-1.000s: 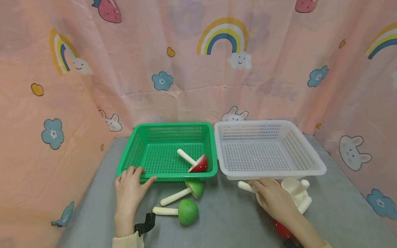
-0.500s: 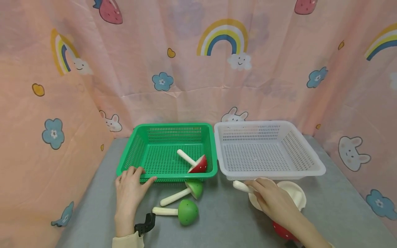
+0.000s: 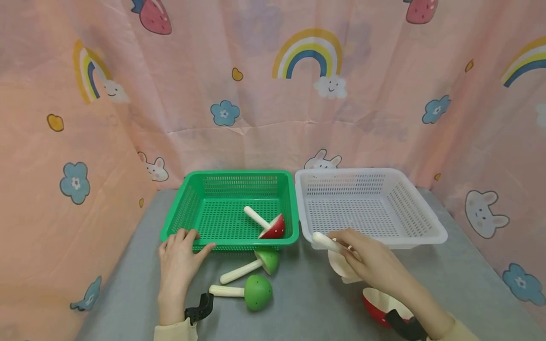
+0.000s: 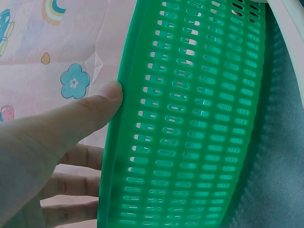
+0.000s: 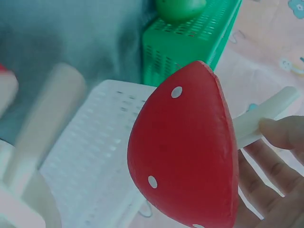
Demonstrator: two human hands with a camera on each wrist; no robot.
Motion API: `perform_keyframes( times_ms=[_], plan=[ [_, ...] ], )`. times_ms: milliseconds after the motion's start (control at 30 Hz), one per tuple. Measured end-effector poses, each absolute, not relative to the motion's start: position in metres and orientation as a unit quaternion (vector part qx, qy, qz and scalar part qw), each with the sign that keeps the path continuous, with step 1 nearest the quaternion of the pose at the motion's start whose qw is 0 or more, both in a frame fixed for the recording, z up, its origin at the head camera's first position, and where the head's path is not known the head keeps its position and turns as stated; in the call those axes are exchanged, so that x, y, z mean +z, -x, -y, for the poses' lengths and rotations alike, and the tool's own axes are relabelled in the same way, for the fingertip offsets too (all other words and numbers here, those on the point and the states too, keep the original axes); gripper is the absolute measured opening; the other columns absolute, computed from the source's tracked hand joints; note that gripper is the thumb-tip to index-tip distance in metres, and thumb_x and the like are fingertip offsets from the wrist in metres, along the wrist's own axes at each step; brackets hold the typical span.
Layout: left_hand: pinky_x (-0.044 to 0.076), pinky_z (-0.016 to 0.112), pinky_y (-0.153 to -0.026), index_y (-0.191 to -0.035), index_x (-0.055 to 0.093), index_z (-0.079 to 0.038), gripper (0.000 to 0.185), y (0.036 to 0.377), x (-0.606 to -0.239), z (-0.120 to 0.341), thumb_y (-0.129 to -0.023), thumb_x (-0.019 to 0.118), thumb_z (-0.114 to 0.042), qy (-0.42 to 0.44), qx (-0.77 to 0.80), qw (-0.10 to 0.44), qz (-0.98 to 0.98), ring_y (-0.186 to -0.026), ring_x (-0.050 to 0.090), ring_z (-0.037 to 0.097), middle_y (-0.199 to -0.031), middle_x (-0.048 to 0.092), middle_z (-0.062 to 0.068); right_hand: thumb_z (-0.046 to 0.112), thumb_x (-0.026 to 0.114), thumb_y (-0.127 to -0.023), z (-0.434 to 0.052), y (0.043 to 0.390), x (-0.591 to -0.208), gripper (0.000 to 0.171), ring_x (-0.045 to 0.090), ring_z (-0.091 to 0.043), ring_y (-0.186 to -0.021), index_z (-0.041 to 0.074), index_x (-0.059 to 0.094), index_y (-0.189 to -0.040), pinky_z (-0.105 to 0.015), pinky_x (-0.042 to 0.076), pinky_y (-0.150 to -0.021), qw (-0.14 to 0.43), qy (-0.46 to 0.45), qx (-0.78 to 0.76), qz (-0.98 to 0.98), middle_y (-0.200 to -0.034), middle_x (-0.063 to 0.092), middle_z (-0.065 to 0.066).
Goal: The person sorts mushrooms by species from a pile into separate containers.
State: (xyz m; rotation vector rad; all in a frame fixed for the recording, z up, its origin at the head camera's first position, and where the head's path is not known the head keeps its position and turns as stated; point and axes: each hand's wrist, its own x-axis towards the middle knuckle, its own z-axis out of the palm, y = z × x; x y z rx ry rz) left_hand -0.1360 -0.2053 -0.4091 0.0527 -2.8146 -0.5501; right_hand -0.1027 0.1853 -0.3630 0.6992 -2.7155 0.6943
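We held a red toy mushroom [image 5: 187,147] in our right hand [image 3: 371,263], fingers curled around its pale stem [image 3: 326,241]; it was lifted just above the tabletop [image 3: 311,303], at the near front edge of the white basket [image 3: 426,234]. From the wrist view the cap was a smooth red half-dome with small white dots, and it looked like painted wood. We judged it light, rigid and hard, not fragile, but glossy enough to slip if pinched on the curved cap. The stem seemed the better place to take hold, since it was straight, narrow and matt, and close to the cap it would keep the heavier end from swinging.

Our left hand [image 3: 179,258] rested on the near left rim of the green basket [image 3: 187,189], which stood touching the white basket's left side; the thumb [image 4: 90,111] pressed the outer wall while the fingers lay over the rim. So the hands were well apart, one on each basket.

Inside the green basket lay another red mushroom [image 3: 273,227], near its right wall. In front of that basket, left of the white one, two green mushrooms [image 3: 258,289] lay on their sides. Near the white basket's front edge, by our right wrist, a red cap piece [image 3: 377,308] lay on the tabletop.
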Motion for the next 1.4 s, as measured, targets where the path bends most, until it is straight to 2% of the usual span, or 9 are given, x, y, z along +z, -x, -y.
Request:
perform_keyframes(
  times_ms=[167,400,700,900,1167,1400],
  plan=[
    [0.031,0.061,-0.105,-0.107,0.065,-0.007,0.046,0.137,-0.409,0.205,-0.082,0.073,-0.045,-0.017,-0.188,0.134,0.973,-0.110,0.050,0.037,-0.111,0.060,0.014,0.010,0.069,-0.087,-0.177,0.112,-0.353,0.035,0.063,-0.006,-0.087,0.028,0.062,-0.117,-0.026,0.055,-0.070,0.105,-0.226,0.241,0.938,-0.108,0.068,0.010],
    [0.030,0.061,-0.105,-0.107,0.065,-0.007,0.046,0.137,-0.409,0.205,-0.082,0.073,-0.045,-0.018,-0.190,0.133,0.973,-0.110,0.050,0.037,-0.111,0.059,0.014,0.009,0.067,-0.089,-0.165,0.131,-0.340,0.035,0.070,-0.011,-0.086,0.023,0.061,-0.120,-0.028,0.056,-0.070,0.126,-0.248,0.273,0.921,-0.097,0.068,0.009],
    [0.031,0.060,-0.104,-0.106,0.065,-0.008,0.045,0.140,-0.408,0.204,-0.081,0.074,-0.045,-0.015,-0.187,0.140,0.972,-0.108,0.051,0.036,-0.110,0.060,0.014,0.008,0.064,-0.091,-0.144,0.165,-0.323,0.034,0.069,-0.019,-0.093,0.016,0.059,-0.124,-0.038,0.059,-0.081,0.088,-0.264,0.344,0.897,-0.102,0.071,-0.003],
    [0.031,0.060,-0.104,-0.106,0.065,-0.008,0.045,0.141,-0.408,0.203,-0.081,0.073,-0.045,-0.013,-0.188,0.142,0.972,-0.109,0.051,0.036,-0.111,0.060,0.014,0.005,0.065,-0.090,-0.129,0.187,-0.321,0.035,0.068,-0.024,-0.095,0.011,0.060,-0.124,-0.039,0.059,-0.081,0.084,-0.264,0.365,0.889,-0.104,0.071,-0.010],
    [0.030,0.060,-0.105,-0.105,0.065,-0.009,0.045,0.140,-0.409,0.205,-0.081,0.074,-0.046,-0.017,-0.192,0.139,0.971,-0.109,0.051,0.035,-0.110,0.060,0.013,0.006,0.062,-0.091,-0.107,0.213,-0.321,0.033,0.068,-0.025,-0.096,0.012,0.060,-0.124,-0.039,0.058,-0.083,0.063,-0.275,0.358,0.890,-0.105,0.070,-0.011],
    [0.030,0.061,-0.104,-0.107,0.065,-0.009,0.047,0.137,-0.411,0.207,-0.081,0.073,-0.046,-0.019,-0.184,0.135,0.973,-0.111,0.051,0.036,-0.111,0.060,0.013,0.010,0.060,-0.094,-0.089,0.239,-0.332,0.032,0.069,-0.025,-0.098,0.018,0.057,-0.125,-0.039,0.058,-0.079,0.030,-0.273,0.340,0.900,-0.108,0.070,-0.009]
  ],
)
